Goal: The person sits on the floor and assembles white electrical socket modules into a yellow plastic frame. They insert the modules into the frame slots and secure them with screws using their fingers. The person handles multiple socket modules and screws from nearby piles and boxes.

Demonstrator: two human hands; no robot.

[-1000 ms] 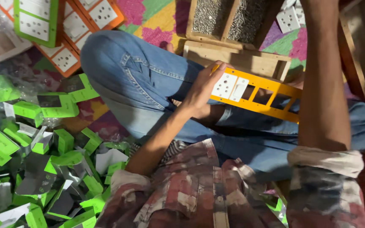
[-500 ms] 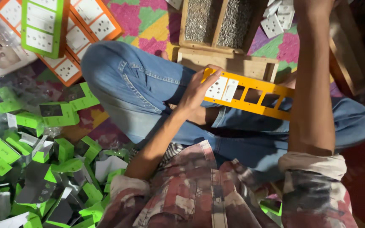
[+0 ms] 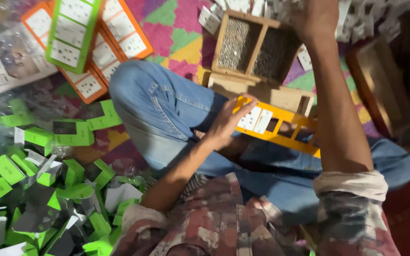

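We steady the yellow slotted frame (image 3: 281,127) at frame centre on our lap, left hand (image 3: 227,124) fingers grasping its end. Our right hand (image 3: 315,16) reaches the wooden tray (image 3: 256,45) at top; its fingers' state we cannot tell.

I note a heap of green cardboard boxes (image 3: 48,189) at lower left. Orange frames (image 3: 105,52) and a green frame (image 3: 72,31) filled with white plates lie upper left on a multicoloured mat (image 3: 176,28). A dark wooden tray (image 3: 380,90) sits at right.
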